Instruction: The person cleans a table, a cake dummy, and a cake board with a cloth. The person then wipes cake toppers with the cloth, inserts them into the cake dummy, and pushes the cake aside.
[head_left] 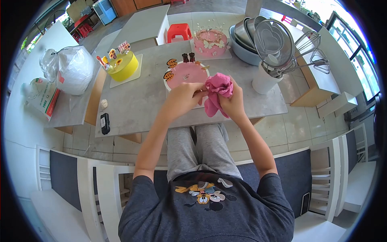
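Note:
A crumpled pink cloth [219,85] is bunched up in my right hand [233,101], its lower end hanging over the front of the table. My left hand [183,99] meets the cloth's left edge with its fingers closed in a pinch; whether a small item sits between the fingertips is hidden. Just beyond my hands stands a round pink cake [186,75] with a pale side. Dollar-sign toppers [171,63] and two dark figure toppers [188,57] rise from its far edge.
A yellow cake [124,67] stands left on the grey table [149,105], a pink butterfly cake [211,42] at the back. Metal bowls [244,34], a strainer [275,42] and whisks [308,42] crowd the right. A small black case [105,123] lies near the left edge.

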A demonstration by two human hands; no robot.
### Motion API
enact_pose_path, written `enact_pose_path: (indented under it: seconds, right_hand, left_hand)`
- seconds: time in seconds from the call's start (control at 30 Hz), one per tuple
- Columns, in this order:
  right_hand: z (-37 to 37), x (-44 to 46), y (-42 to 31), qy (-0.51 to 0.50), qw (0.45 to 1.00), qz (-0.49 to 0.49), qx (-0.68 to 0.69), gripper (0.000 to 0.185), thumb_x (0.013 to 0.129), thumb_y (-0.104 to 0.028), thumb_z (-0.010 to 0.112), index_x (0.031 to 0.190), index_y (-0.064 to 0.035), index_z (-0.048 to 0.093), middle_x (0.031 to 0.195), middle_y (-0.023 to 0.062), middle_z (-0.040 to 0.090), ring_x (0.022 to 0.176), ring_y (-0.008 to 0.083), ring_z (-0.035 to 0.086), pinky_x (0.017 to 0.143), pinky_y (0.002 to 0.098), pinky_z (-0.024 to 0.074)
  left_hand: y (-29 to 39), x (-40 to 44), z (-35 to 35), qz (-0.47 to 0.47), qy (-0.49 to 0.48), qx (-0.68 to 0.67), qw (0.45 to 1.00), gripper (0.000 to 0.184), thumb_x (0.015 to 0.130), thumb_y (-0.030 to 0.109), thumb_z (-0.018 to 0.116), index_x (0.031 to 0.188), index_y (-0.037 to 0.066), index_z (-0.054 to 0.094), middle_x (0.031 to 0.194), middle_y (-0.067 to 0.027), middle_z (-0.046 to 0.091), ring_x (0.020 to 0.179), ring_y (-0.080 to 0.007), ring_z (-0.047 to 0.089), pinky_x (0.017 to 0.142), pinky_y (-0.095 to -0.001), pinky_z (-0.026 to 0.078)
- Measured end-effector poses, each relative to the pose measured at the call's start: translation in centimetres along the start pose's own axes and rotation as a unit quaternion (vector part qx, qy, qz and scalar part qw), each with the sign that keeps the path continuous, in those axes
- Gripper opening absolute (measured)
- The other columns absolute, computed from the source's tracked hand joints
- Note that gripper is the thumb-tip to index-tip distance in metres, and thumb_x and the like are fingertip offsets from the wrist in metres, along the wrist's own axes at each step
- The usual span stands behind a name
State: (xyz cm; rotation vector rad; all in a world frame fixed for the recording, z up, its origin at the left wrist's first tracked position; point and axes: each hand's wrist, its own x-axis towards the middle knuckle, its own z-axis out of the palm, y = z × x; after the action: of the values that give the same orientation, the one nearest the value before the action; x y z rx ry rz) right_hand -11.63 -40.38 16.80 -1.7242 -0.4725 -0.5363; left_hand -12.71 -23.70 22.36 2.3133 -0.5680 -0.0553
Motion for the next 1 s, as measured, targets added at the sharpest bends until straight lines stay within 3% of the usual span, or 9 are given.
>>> enact_pose_path:
  seconds: [0.17, 0.2, 0.33, 0.4, 0.53, 0.6, 0.7, 0.83, 1.0]
  right_hand:
    - [0.0, 0.5, 0.4, 0.088, 0.971, 0.114, 0.191, 0.015, 0.080, -0.006, 0.054, 0.094, -0.0011, 0.055, 0.077, 0.0048, 0.060, 0.074, 0.0144, 0.057, 0.068, 0.0248, 0.0434]
    - [-0.3, 0.6, 0.3, 0.137, 0.897, 0.180, 0.380, 0.021, 0.085, -0.016, 0.053, 0.102, -0.0030, 0.052, 0.092, 0.0055, 0.059, 0.085, 0.0161, 0.056, 0.078, 0.0283, 0.0432]
    - [-2.2, 1.2, 1.6, 0.090, 0.757, 0.235, 0.603, 0.034, 0.090, -0.027, 0.041, 0.113, -0.0021, 0.046, 0.114, 0.0111, 0.051, 0.109, 0.0218, 0.046, 0.097, 0.0359, 0.0334]
    - [-1.1, 0.5, 0.8, 0.062, 0.765, 0.256, 0.588, 0.034, 0.090, -0.026, 0.041, 0.113, -0.0016, 0.045, 0.114, 0.0109, 0.051, 0.110, 0.0216, 0.045, 0.097, 0.0359, 0.0327]
    - [2.1, 0.2, -1.1, 0.014, 0.823, 0.234, 0.517, 0.033, 0.083, -0.011, 0.055, 0.113, -0.0001, 0.046, 0.110, 0.0089, 0.053, 0.103, 0.0172, 0.050, 0.089, 0.0306, 0.0398]
    - [2.2, 0.8, -0.9, 0.032, 0.853, 0.239, 0.462, 0.029, 0.077, -0.004, 0.061, 0.104, 0.0017, 0.052, 0.100, 0.0085, 0.057, 0.090, 0.0147, 0.056, 0.077, 0.0263, 0.0466]
    - [1.7, 1.3, -0.7, 0.024, 0.845, 0.273, 0.460, 0.027, 0.076, -0.004, 0.063, 0.101, 0.0015, 0.054, 0.094, 0.0085, 0.059, 0.084, 0.0144, 0.058, 0.073, 0.0268, 0.0480]
    - [1.1, 1.2, -0.7, -0.034, 0.867, 0.280, 0.410, 0.029, 0.073, -0.003, 0.065, 0.100, 0.0021, 0.055, 0.093, 0.0088, 0.059, 0.083, 0.0139, 0.058, 0.072, 0.0270, 0.0482]
    - [1.7, 0.5, -0.3, -0.062, 0.906, 0.244, 0.341, 0.029, 0.072, -0.003, 0.066, 0.098, 0.0020, 0.055, 0.090, 0.0081, 0.060, 0.082, 0.0141, 0.058, 0.072, 0.0269, 0.0482]
  left_hand:
    - [-1.8, 0.0, 1.2, -0.032, 0.006, -0.175, 0.984, 0.017, 0.083, 0.013, 0.054, 0.090, -0.001, 0.061, 0.064, -0.0049, 0.058, 0.056, -0.0096, 0.054, 0.056, -0.0236, 0.043]
    - [-1.9, -0.1, 1.3, -0.042, 0.007, -0.226, 0.973, 0.017, 0.084, 0.012, 0.053, 0.090, -0.001, 0.062, 0.064, -0.0039, 0.058, 0.058, -0.0097, 0.055, 0.059, -0.0225, 0.044]
    - [-3.9, 0.6, 1.7, 0.020, 0.112, -0.296, 0.948, 0.017, 0.086, 0.010, 0.050, 0.092, -0.002, 0.060, 0.076, -0.0031, 0.062, 0.072, -0.0096, 0.057, 0.070, -0.0230, 0.045]
    - [-3.6, 1.2, 2.3, 0.048, 0.220, -0.429, 0.874, 0.019, 0.086, 0.010, 0.050, 0.096, -0.003, 0.060, 0.096, -0.0062, 0.060, 0.089, -0.0097, 0.055, 0.084, -0.0235, 0.040]
    - [-4.2, 1.8, 6.4, 0.032, 0.216, -0.490, 0.844, 0.019, 0.082, 0.009, 0.052, 0.098, 0.000, 0.061, 0.113, -0.0084, 0.051, 0.105, -0.0143, 0.047, 0.092, -0.0276, 0.034]
    - [-4.7, 1.6, 7.5, 0.049, 0.314, -0.166, 0.934, 0.022, 0.078, 0.008, 0.055, 0.098, 0.003, 0.062, 0.118, -0.0085, 0.045, 0.108, -0.0187, 0.043, 0.090, -0.0299, 0.035]
    - [-1.9, -0.2, 4.8, 0.145, 0.335, 0.059, 0.929, 0.024, 0.070, 0.006, 0.058, 0.094, 0.005, 0.063, 0.111, -0.0098, 0.046, 0.111, -0.0288, 0.031, 0.092, -0.0374, 0.029]
    - [-2.0, -0.7, 1.8, 0.125, 0.401, 0.075, 0.905, 0.016, 0.072, 0.008, 0.059, 0.087, 0.004, 0.063, 0.104, -0.0088, 0.049, 0.106, -0.0242, 0.037, 0.088, -0.0337, 0.032]
    - [-3.4, 0.9, 1.5, 0.001, 0.162, -0.317, 0.934, 0.006, 0.075, 0.011, 0.063, 0.079, 0.006, 0.064, 0.087, -0.0020, 0.054, 0.064, -0.0091, 0.051, 0.061, -0.0207, 0.040]
